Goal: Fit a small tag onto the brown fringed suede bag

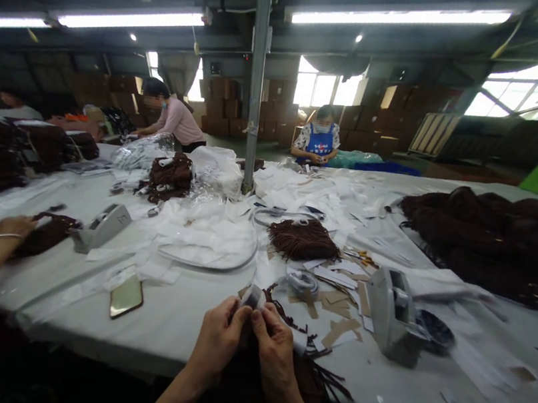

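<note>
My left hand point(220, 332) and my right hand point(274, 345) meet at the table's front edge. Their thumbs and fingers pinch a small white wrapping point(253, 295) with a dark grey patch. Beneath them is a brown fringed piece point(324, 375), its strands spilling onto the table; my hands hide much of it. Just beyond lie a coil of pale strap or tape point(302, 283) and loose paper and card strips point(343, 332). A brown fringed bag point(304, 238) rests farther back. To the right stands a grey tape dispenser point(396, 318).
A phone point(126, 296) and another tape dispenser point(102, 228) lie left, near a co-worker's hand point(12, 229). Brown fringed goods point(495, 242) are heaped right. A metal post point(257, 72) rises mid-table. Two people, one in a blue apron point(319, 143), are at the far side.
</note>
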`<state>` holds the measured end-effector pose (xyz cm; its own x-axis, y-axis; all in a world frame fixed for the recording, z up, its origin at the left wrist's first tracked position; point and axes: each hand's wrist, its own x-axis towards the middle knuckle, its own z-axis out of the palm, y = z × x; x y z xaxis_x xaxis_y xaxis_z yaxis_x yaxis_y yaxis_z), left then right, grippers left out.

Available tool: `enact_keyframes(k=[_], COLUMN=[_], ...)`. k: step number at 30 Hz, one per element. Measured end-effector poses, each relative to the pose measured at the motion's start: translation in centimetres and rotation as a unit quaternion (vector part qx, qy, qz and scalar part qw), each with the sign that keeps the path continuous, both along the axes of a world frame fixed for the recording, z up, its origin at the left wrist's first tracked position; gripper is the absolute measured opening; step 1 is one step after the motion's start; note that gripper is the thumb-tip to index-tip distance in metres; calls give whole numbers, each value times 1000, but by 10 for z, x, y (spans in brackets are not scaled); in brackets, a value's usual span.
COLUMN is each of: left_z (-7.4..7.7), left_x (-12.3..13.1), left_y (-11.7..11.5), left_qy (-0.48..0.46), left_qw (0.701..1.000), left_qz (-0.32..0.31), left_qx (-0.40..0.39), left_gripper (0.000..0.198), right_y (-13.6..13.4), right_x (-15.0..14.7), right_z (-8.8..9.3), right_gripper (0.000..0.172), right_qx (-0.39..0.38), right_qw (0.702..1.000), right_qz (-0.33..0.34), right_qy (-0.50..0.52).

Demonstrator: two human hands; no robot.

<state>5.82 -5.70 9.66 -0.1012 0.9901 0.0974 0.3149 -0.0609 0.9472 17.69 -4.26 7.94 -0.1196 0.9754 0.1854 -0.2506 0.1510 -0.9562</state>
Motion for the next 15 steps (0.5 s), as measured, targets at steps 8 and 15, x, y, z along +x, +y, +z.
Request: enact_keyframes(k=[8, 15], left_z=[15, 26], left_x=[5, 7], left_y=[13, 11], left_qy=[-304, -393], left_qw=[948, 912], left_qz=[-94, -102], left_qx=[-31, -54], left_gripper=[44, 47], right_y=[8, 6], right_x=[2, -5], right_z=[9, 17], right_gripper=[33, 44], right_qx=[-55, -135], right_qw=[997, 981], right_qz=[3, 63], right_qy=[45, 123])
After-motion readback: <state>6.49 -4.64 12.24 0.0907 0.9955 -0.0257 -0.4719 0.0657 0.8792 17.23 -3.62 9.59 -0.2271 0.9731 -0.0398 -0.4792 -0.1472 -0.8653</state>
